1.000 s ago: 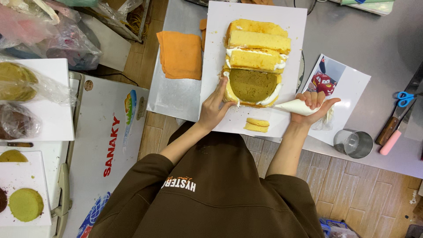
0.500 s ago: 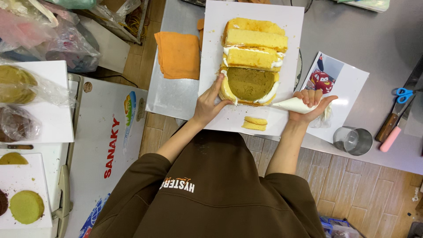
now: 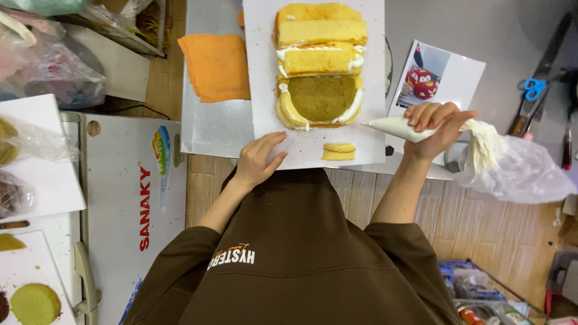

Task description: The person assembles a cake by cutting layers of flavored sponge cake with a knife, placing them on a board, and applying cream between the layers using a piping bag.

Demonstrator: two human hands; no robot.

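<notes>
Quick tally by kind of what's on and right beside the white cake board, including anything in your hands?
Stacked yellow sponge cake: 1
Small sponge offcut pile: 1
Piping bag, in right hand: 1
Orange cloth: 1
Printed car picture: 1
White cake board, under left hand: 1
Total: 6

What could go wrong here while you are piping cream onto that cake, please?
The right hand grips the piping bag mid-body, and its loose plastic tail hangs past the table edge; cream might squeeze backwards. The board under the cake is steadied only by the left hand at its near edge, so it could slide. The small cake scrap beside that hand may get knocked off.
</notes>
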